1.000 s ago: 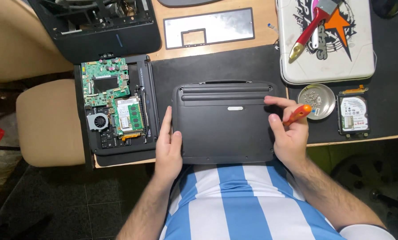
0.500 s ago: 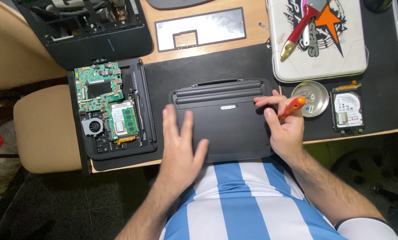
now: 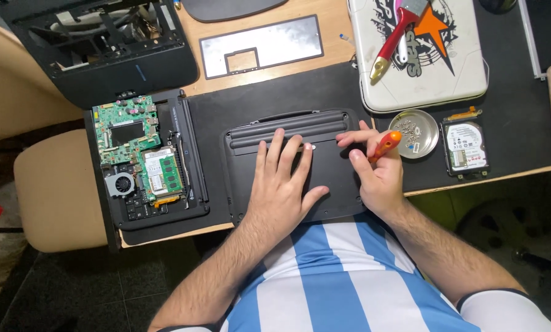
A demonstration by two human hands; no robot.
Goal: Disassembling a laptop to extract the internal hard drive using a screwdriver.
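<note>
While held, screwdriver (image 3: 386,145) tilted up-right

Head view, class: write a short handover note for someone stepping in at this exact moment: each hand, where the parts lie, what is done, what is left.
Left hand: flat on the black laptop base, palm down.
Right hand: gripping an orange-handled screwdriver at the base's right side.
Parts: round metal dish with screws, and a hard drive, to the right.
Opened laptop with green circuit board and fan to the left.
Done: screws and drive are out.
Left: the base lies closed under the hands.
</note>
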